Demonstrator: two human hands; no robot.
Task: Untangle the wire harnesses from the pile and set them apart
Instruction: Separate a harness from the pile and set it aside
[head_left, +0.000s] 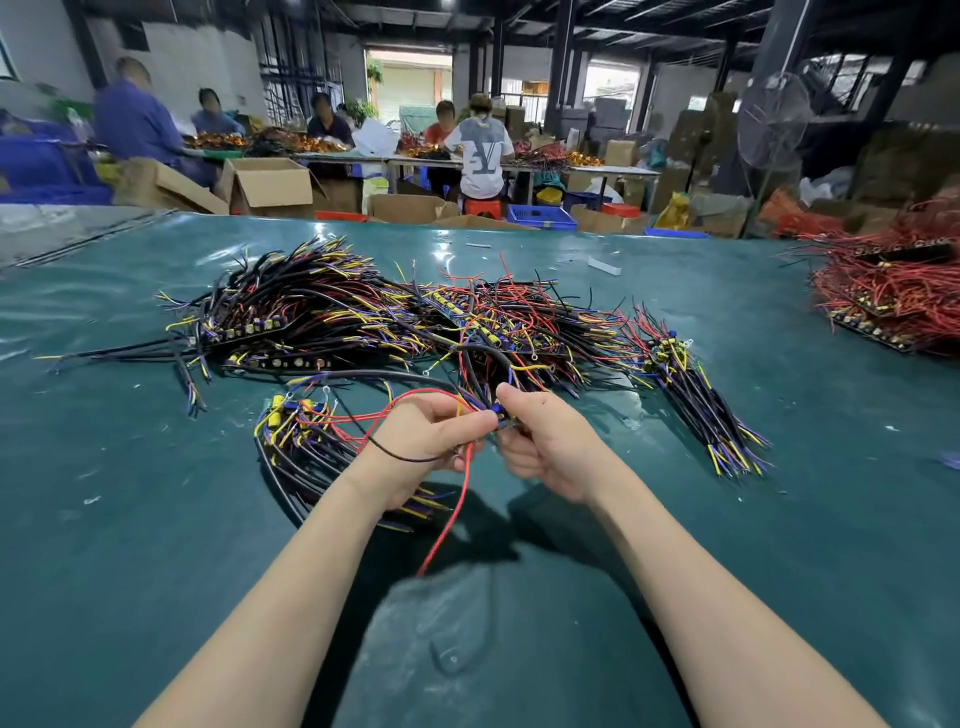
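A tangled pile of wire harnesses (395, 317), black, red, yellow and blue, lies across the middle of the green table (156, 519). My left hand (431, 441) and my right hand (540, 441) meet just in front of it and both pinch one small harness (501, 415) lifted off the table. Its black wires run back into the pile. A red wire (452, 514) hangs down from my left hand. Two separate bundles lie apart: one (306, 441) under my left wrist, another (701, 400) to the right.
A heap of mostly red harnesses (893, 301) sits at the table's right edge. Small white scraps (605, 266) lie at the far side. Beyond the table are cardboard boxes (270, 184), blue crates, a standing fan (769, 124) and several seated people at another bench.
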